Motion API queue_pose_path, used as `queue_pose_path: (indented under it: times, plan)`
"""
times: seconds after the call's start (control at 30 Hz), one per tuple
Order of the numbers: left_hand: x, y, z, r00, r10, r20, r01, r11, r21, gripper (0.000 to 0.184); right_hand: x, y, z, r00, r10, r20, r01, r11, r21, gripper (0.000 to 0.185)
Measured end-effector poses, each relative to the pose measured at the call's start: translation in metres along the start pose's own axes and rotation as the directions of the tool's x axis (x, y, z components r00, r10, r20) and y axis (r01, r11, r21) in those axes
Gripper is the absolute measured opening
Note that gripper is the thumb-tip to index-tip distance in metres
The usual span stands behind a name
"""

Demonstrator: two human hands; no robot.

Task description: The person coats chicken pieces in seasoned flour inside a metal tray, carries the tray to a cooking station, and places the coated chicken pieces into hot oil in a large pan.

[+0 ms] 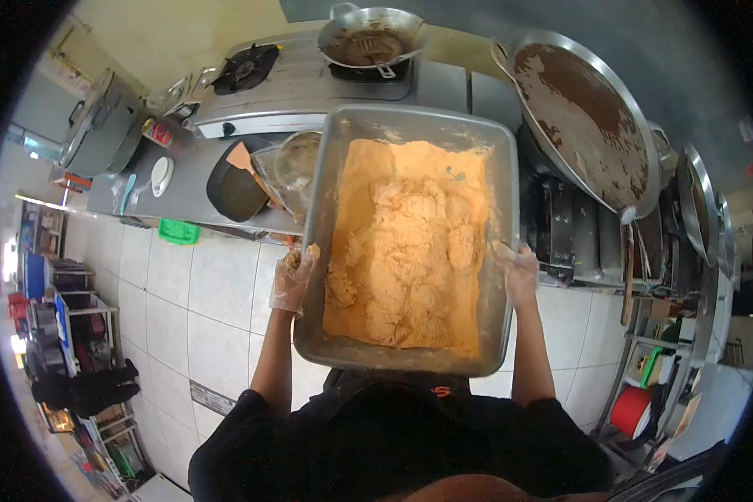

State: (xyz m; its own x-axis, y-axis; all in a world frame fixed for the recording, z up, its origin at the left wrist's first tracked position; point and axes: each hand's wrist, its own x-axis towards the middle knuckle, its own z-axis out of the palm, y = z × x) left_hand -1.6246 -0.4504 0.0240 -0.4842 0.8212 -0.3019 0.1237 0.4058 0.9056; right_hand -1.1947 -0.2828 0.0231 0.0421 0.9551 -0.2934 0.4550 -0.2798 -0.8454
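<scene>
A grey rectangular tub (410,363) is held up in front of my body, its far end close to the stove counter. Orange-tinted flour (456,167) covers its bottom, and several lumpy flour-coated pieces (410,243), which look like breaded chicken, lie in the middle and toward the near left. My left hand (294,278), in a clear plastic glove, grips the tub's left side. On the opposite side my right hand (519,272), gloved the same way, is closed on the rim. The fingers under the tub's edges are partly hidden.
A metal wok (372,38) sits on the stove behind the tub. Left of the tub are a dark pan (236,188) and a pink spatula (241,157). A very large pan (590,117) stands at the right. A white scale (161,176) rests on the left counter.
</scene>
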Motion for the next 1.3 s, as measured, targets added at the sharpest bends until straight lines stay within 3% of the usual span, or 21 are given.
queue_pose_path:
  times: [0.07,0.2,0.27,0.3,0.33,0.37,0.4,0.43,0.5,0.6,0.67,0.77,0.8,0.83,0.87,0.9,0.93,0.97,1.03,1.13,1.3]
  plan:
    - [-0.005,-0.007,0.006,1.0,-0.021,0.011,0.02,1.0,0.021,0.028,0.008,0.0,-0.003,0.991,0.093,0.098,-0.13,0.847,0.516,0.038]
    - [-0.016,-0.011,0.01,0.995,0.102,0.019,-0.104,0.964,0.245,0.029,0.012,-0.026,-0.012,0.969,-0.244,0.026,0.244,0.942,-0.231,0.035]
    - [-0.01,0.002,0.004,0.972,0.155,0.177,-0.234,0.731,0.642,0.038,0.023,-0.059,-0.009,0.988,0.054,0.148,-0.045,0.997,-0.067,0.035]
    - [-0.015,0.018,0.004,0.972,0.139,0.191,-0.23,0.73,0.644,0.038,0.021,-0.056,-0.008,0.986,0.076,0.147,-0.066,0.995,-0.071,0.035]
    - [-0.019,0.034,0.009,0.962,0.242,0.127,-0.268,0.742,0.614,0.043,0.02,-0.052,-0.007,0.972,-0.235,-0.009,0.186,0.79,-0.584,0.043]
    - [-0.025,0.041,0.017,0.939,0.338,0.057,-0.306,0.751,0.585,0.049,0.016,-0.051,-0.006,0.834,-0.551,0.041,0.234,0.285,-0.929,0.051]
    - [-0.03,0.043,0.027,0.942,0.33,0.064,-0.304,0.755,0.581,0.049,-0.014,-0.092,0.003,0.884,-0.459,-0.089,0.174,0.5,-0.848,0.067]
    - [-0.037,0.043,0.038,0.915,0.398,0.066,-0.368,0.756,0.541,0.057,-0.022,-0.082,0.006,0.888,-0.451,-0.087,0.168,0.496,-0.852,0.067]
    - [-0.039,0.025,0.062,0.89,0.45,0.072,-0.424,0.76,0.492,0.065,-0.026,-0.04,0.024,0.952,-0.154,0.266,0.307,0.499,-0.811,0.066]
    - [-0.048,-0.017,0.099,0.956,0.259,0.141,-0.272,0.593,0.757,0.05,-0.039,-0.014,0.059,0.884,0.215,0.414,0.286,0.451,-0.845,0.036]
    - [-0.047,-0.015,0.116,0.991,-0.053,0.123,-0.031,0.804,0.594,0.058,-0.059,-0.006,0.064,0.826,0.405,0.391,0.117,0.555,-0.824,0.031]
    - [-0.044,-0.006,0.135,0.843,-0.5,0.199,0.436,0.852,0.291,0.072,-0.064,0.034,0.084,0.653,0.232,0.721,0.533,0.536,-0.655,0.029]
    - [-0.037,-0.015,0.143,0.842,-0.508,0.181,0.449,0.846,0.288,0.072,-0.072,-0.023,0.099,0.337,0.46,0.822,0.833,0.262,-0.488,0.051]
    - [-0.023,-0.035,0.154,0.809,-0.356,0.467,-0.076,0.725,0.684,0.084,-0.068,-0.036,0.105,0.199,0.589,0.783,0.934,0.126,-0.333,0.063]
    - [-0.018,-0.042,0.159,0.717,-0.364,0.595,-0.357,0.542,0.761,0.092,-0.064,-0.048,0.111,0.054,0.697,0.715,0.991,0.05,-0.124,0.076]
    - [-0.014,-0.045,0.163,0.606,-0.362,0.708,-0.625,0.335,0.706,0.101,-0.053,-0.029,0.115,0.105,0.594,0.797,0.883,0.312,-0.349,0.073]
    - [-0.012,-0.05,0.166,0.722,-0.513,0.464,-0.024,0.651,0.759,0.098,-0.042,-0.006,0.119,0.194,0.499,0.844,0.66,0.57,-0.489,0.071]
    - [-0.01,-0.05,0.168,0.769,-0.615,0.175,0.526,0.764,0.374,0.095,-0.032,0.019,0.124,0.305,0.43,0.85,0.349,0.779,-0.52,0.068]
    - [-0.013,-0.034,0.152,0.763,-0.616,0.197,0.543,0.776,0.32,0.091,-0.024,0.053,0.125,0.513,0.42,0.749,-0.328,0.902,-0.281,0.064]
    - [-0.018,-0.017,0.126,0.727,-0.501,0.47,0.198,0.808,0.555,0.084,-0.02,0.006,0.086,0.554,0.461,0.693,-0.017,0.839,-0.544,0.071]
    - [-0.04,-0.009,0.121,0.686,-0.387,0.616,-0.243,0.676,0.696,0.072,-0.049,-0.03,0.056,0.687,0.359,0.632,0.499,0.398,-0.769,0.083]
